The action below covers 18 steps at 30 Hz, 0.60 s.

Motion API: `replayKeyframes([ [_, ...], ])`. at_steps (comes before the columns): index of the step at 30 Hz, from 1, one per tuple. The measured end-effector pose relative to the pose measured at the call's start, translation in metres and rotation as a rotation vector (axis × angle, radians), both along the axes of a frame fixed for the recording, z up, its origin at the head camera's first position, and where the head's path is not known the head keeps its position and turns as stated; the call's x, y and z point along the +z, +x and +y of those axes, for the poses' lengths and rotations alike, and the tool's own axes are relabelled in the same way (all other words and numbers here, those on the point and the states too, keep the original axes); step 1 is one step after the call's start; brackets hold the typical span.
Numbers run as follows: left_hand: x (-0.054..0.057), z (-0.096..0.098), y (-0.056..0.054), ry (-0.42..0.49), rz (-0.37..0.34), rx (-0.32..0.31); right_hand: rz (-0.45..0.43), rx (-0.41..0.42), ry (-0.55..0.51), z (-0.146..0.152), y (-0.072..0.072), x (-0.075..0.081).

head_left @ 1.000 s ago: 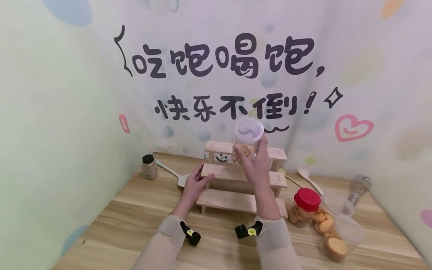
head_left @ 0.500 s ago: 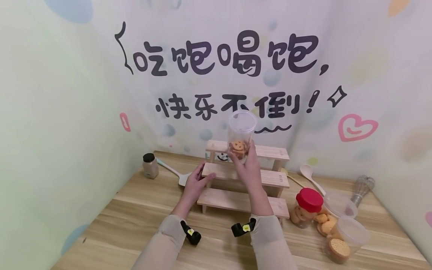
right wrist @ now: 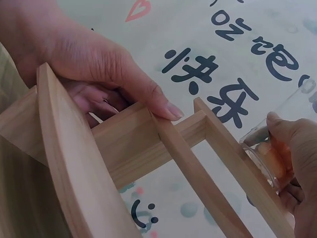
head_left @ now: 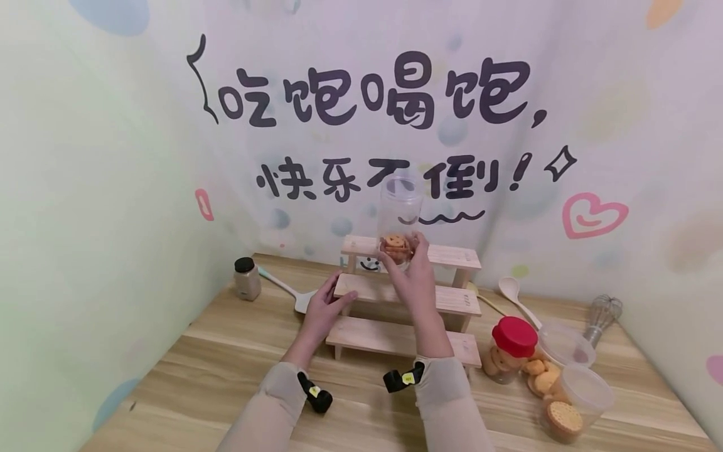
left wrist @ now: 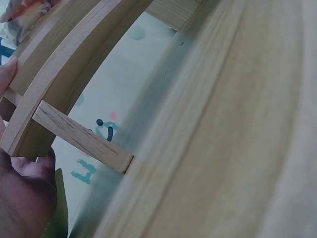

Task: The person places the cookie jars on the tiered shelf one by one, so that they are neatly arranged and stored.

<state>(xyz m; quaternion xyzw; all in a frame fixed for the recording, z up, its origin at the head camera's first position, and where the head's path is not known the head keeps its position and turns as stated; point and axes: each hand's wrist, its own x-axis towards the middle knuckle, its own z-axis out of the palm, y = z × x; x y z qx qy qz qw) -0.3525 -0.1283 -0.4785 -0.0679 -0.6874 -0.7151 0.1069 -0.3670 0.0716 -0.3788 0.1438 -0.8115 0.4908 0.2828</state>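
In the head view my right hand (head_left: 412, 279) grips the lower part of a clear plastic jar (head_left: 400, 213), with cookies (head_left: 396, 243) at its bottom. The jar is upright at the top step of a three-tier wooden display stand (head_left: 375, 339), and overlaps that step's left half. My left hand (head_left: 323, 314) holds the left end of the middle step, thumb over the board. The left wrist view shows its palm (left wrist: 29, 198) against the board's end. In the right wrist view, the jar (right wrist: 270, 156) is right by the top board's edge.
Right of the stand are a red-lidded cookie jar (head_left: 514, 342), tubs of biscuits (head_left: 565, 420), a clear lid (head_left: 567, 344), a pale spoon (head_left: 511, 292) and a whisk (head_left: 601, 317). On the left are a black-capped jar (head_left: 246, 279) and a white turner (head_left: 304, 301). A printed wall rises close behind.
My right hand has moved left with the jar, which has gone from tilted to upright at the top step. The left hand keeps its hold on the stand.
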Motion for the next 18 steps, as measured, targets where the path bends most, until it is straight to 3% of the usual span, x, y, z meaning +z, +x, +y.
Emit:
replayKeyframes([
  [12,0.0013,0.0005,-0.0007,-0.015,0.016,0.003,-0.020,-0.029,0.078,-0.0005,-0.0009,0.0025],
  [18,-0.0003,-0.0001,0.0000,-0.022,0.012,-0.001,0.012,-0.071,0.110,-0.0051,-0.0010,-0.0008],
])
